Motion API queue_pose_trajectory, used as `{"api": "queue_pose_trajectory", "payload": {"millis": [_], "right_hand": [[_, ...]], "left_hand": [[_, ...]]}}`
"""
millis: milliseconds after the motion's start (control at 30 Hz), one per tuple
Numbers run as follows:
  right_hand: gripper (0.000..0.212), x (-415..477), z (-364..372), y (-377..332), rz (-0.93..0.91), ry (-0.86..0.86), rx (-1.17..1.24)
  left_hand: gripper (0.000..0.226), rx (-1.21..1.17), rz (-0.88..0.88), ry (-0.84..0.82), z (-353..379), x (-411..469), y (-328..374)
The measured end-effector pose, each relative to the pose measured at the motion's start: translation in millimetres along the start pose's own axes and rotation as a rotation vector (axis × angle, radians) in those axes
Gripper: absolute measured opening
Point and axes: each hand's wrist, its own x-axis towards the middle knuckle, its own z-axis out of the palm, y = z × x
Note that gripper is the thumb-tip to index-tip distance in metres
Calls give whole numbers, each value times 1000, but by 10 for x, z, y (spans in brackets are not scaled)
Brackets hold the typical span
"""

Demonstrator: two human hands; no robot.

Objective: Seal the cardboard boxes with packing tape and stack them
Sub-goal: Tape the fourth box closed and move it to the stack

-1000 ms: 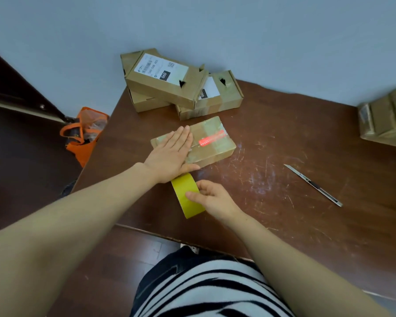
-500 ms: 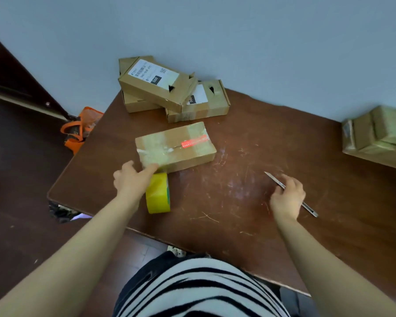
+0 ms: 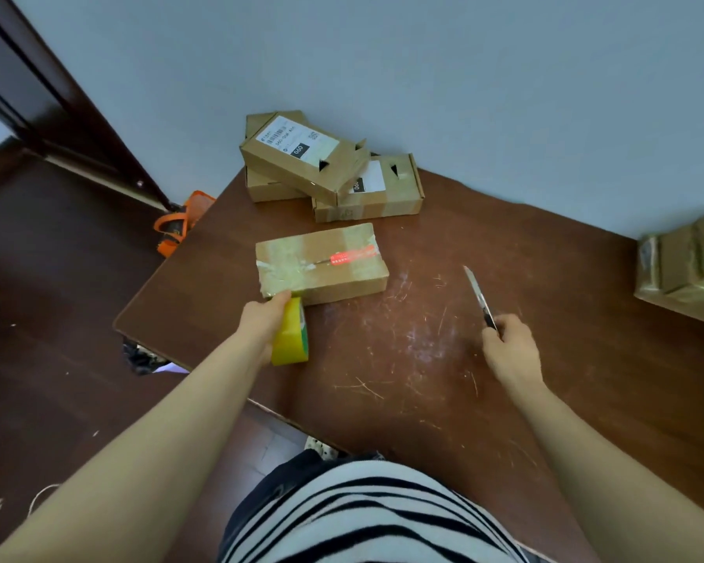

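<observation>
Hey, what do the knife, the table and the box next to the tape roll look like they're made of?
The knife has a slim, bright, reflective blade, probably metal. The table looks like dark brown wood or wood-look laminate, slightly glossy, with pale scratches. The box is matte brown cardboard, with shiny tape wrinkled over its left end.

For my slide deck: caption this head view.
Left hand holds the tape roll beside a taped box; right hand holds a knife.
</observation>
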Motion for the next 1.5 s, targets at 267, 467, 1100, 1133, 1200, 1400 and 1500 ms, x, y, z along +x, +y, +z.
{"api": "queue_pose_trajectory", "payload": {"millis": [267,467,1100,1133,1200,1400,1500], "right_hand": [[21,162,479,-1376,-180,-322,353],[44,93,370,-1184,-191,-214,118],[47,-169,315,-726,-229,-300,18],[47,-158,331,-720,-242,-287,-3],[49,-122,366,-711,-258,-289,-10],[48,-73,367,-703,-265,-335,-8],[45,-82,370,-708,-297,-326,-32]], "left_hand": [[23,86,128,-7,-44,-9,37],[17,216,198,-119,-48,-92,-15],[14,171,93,-462,576,-553,-18],[13,142,76,-478,570,-573,-18],[12,113,73,-453,538,-583,-23],[19,283,-3,-450,296,-615,-234],[24,262,-15,-418,314,-593,-329]]}}
